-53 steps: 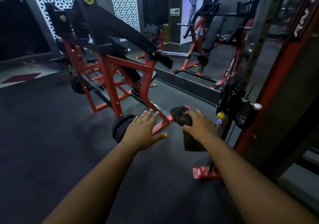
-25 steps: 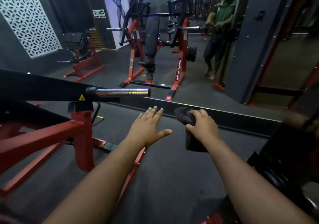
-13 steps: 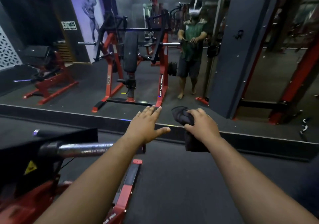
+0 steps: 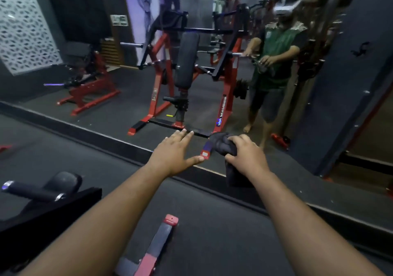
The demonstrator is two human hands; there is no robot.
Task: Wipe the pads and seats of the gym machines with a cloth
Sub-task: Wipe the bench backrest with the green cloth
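A: Right hand (image 4: 247, 156) clenched round the dark crumpled cloth (image 4: 223, 145), centre frame; left hand (image 4: 175, 155) beside it, fingers straight, holding nothing; neither touches a machine.

B: Nearest target looks like the black rounded roller pad (image 4: 63, 182), lower left; I'd flatten the cloth first, then steady the black-and-red frame (image 4: 53, 214) with the free hand; long overlapping strokes.

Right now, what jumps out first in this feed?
Two bare forearms reach forward: the left hand open and holding nothing, the right hand gripping a dark cloth. Ahead, across the mirror's bottom edge, stands a red-framed machine with an upright black back pad, and right of it the person's reflection.
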